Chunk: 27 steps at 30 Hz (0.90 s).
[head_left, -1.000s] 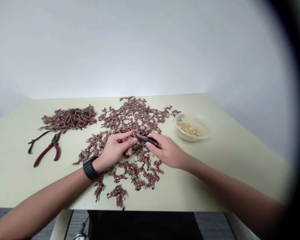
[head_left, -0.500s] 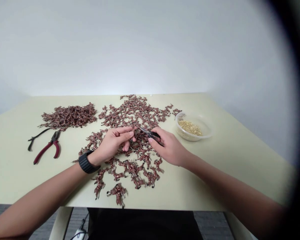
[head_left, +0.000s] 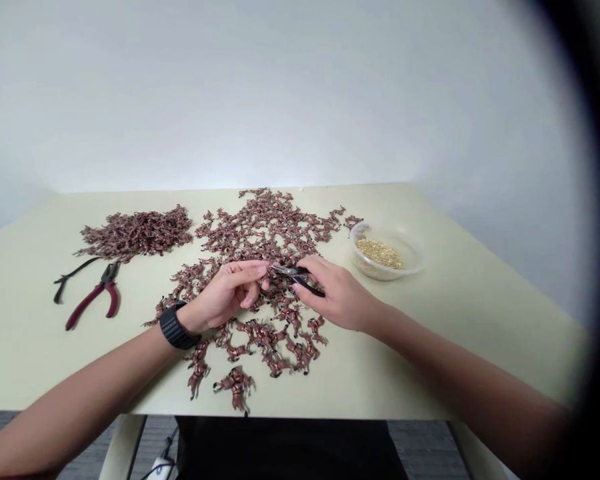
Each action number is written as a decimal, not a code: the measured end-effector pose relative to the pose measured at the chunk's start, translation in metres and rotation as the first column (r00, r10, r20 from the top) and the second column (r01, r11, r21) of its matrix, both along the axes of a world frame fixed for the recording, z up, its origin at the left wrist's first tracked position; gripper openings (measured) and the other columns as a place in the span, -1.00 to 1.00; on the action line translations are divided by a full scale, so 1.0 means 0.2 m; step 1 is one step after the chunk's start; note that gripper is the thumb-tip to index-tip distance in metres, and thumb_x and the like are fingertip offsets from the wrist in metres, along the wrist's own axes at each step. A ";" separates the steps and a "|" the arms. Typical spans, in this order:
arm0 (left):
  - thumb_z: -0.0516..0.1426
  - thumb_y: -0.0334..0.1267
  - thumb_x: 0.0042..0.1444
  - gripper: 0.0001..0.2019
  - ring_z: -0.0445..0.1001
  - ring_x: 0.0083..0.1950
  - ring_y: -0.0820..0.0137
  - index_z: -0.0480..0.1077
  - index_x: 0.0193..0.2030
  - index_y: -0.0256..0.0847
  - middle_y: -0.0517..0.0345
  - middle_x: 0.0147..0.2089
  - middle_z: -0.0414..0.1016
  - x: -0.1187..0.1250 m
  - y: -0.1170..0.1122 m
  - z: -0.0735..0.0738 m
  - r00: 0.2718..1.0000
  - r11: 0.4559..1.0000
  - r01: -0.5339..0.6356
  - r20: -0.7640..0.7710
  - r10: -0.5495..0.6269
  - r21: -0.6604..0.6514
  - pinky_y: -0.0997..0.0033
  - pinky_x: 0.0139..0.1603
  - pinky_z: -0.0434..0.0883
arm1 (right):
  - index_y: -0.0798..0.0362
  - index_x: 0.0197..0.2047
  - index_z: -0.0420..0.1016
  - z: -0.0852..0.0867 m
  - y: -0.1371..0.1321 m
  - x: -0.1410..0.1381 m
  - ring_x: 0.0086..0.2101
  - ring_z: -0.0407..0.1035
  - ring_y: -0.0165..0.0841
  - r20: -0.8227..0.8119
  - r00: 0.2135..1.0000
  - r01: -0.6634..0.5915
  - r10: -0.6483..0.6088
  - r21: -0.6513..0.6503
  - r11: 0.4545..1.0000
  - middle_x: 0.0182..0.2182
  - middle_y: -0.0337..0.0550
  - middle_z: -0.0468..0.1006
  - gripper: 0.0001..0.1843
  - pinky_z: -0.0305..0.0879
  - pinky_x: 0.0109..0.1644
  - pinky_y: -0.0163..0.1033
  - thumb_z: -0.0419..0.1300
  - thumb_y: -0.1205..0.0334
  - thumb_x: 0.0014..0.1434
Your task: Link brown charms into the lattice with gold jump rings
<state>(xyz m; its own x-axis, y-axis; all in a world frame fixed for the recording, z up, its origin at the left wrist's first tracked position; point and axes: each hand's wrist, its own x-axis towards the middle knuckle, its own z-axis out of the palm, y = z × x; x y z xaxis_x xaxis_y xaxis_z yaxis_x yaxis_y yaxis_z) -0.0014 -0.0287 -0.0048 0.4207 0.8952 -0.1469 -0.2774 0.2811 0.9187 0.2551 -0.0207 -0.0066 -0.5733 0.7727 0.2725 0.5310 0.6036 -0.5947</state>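
My right hand [head_left: 337, 293] grips small black-handled pliers [head_left: 295, 275], whose metal tip points left toward my left fingertips. My left hand [head_left: 227, 293], with a black watch [head_left: 174, 327] on the wrist, is pinched closed on something small that I cannot make out, right at the pliers' tip. Both hands hover over a wide scatter of small brown horse-like figures [head_left: 265, 233] spread across the pale table [head_left: 460, 313]. More of these figures [head_left: 260, 347] lie under and in front of my hands.
A denser pile of brown figures [head_left: 137, 232] sits at the back left. Red-handled pliers [head_left: 93, 300] and a black tool [head_left: 73, 275] lie left of it. A clear plastic bowl [head_left: 387, 252] holding small golden bits stands to the right.
My hands have shifted slightly, and the pliers' tip has come back against my left fingertips after lifting a little half a second ago.
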 end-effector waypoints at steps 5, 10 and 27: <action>0.30 -0.26 0.21 -0.81 0.23 -0.67 0.70 0.56 -0.09 -0.33 0.21 -0.37 0.52 -0.01 0.01 0.02 0.998 0.995 0.022 0.053 -0.017 -0.098 0.65 -0.72 0.11 | -0.03 0.02 0.36 0.00 0.00 0.00 -0.29 0.36 -0.26 0.002 1.000 -0.004 0.004 0.017 1.000 -0.19 -0.11 0.49 -0.74 0.24 -0.21 -0.15 0.06 0.01 0.40; 0.24 -0.23 0.27 -0.82 0.16 -0.71 0.65 0.51 -0.25 -0.35 0.30 -0.58 0.35 -0.02 0.01 0.03 0.993 0.984 0.081 0.095 -0.067 -0.160 0.66 -0.75 0.07 | -0.03 0.00 0.37 0.01 0.01 0.01 -0.30 0.35 -0.28 0.014 1.000 -0.023 0.023 0.025 0.999 -0.16 -0.10 0.49 -0.74 0.24 -0.20 -0.15 0.07 0.01 0.40; 0.29 -0.33 0.21 -0.87 0.09 -0.70 0.74 0.55 -0.13 -0.33 0.22 -0.42 0.47 -0.06 0.04 0.03 0.986 0.949 0.140 0.128 -0.108 -0.283 0.71 -0.76 0.08 | -0.02 -0.02 0.38 0.04 0.00 0.03 -0.31 0.33 -0.27 0.104 0.993 -0.050 0.047 0.023 0.998 -0.21 -0.11 0.46 -0.72 0.22 -0.22 -0.14 0.04 -0.03 0.42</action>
